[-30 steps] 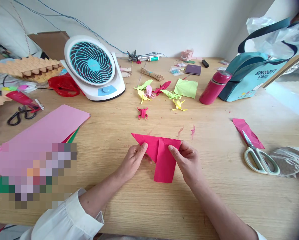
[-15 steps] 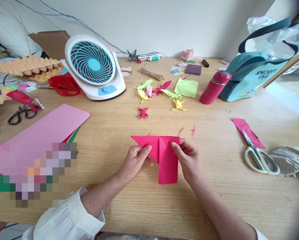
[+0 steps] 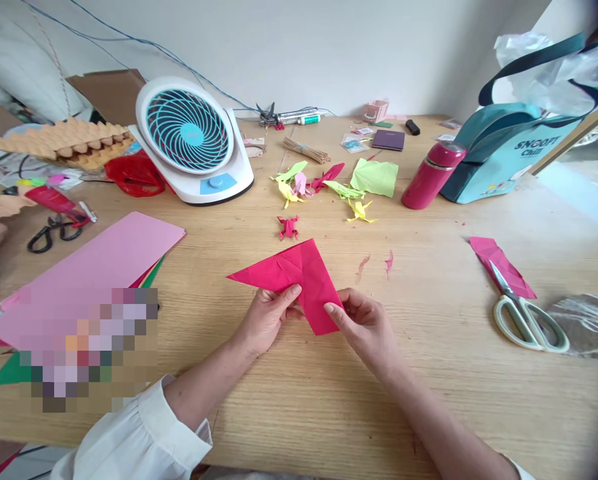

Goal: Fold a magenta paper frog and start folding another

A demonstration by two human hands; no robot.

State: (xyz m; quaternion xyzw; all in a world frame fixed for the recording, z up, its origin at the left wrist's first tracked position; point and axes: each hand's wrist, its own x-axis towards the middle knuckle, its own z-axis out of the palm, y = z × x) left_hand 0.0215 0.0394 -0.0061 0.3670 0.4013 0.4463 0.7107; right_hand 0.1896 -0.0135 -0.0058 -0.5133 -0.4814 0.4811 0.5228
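Between my two hands is a folded sheet of bright pink-red paper (image 3: 311,277), with one long point to the left and a wider flap hanging down at the right. My left hand (image 3: 269,313) pinches it near the inner corner, thumb on top. At the flap's right edge, my right hand (image 3: 366,327) grips with its thumb in front and fingers behind. Just beyond the paper sits a small red origami frog (image 3: 289,228). Several folded paper figures, among them a yellow one (image 3: 360,211), lie farther back near a light green paper sheet (image 3: 375,177).
White-handled scissors (image 3: 526,320) rest partly on a pink paper strip (image 3: 499,267) at right. A pink flask (image 3: 433,175) stands beside a teal bag (image 3: 513,157). At left are a fan (image 3: 191,137), stacked coloured paper (image 3: 103,267) and black-handled scissors (image 3: 53,233).
The paper has been turned and tilted: its upper corner now points away and its left point reaches farther left. My right hand has moved slightly left and lower. Both hands keep hold.
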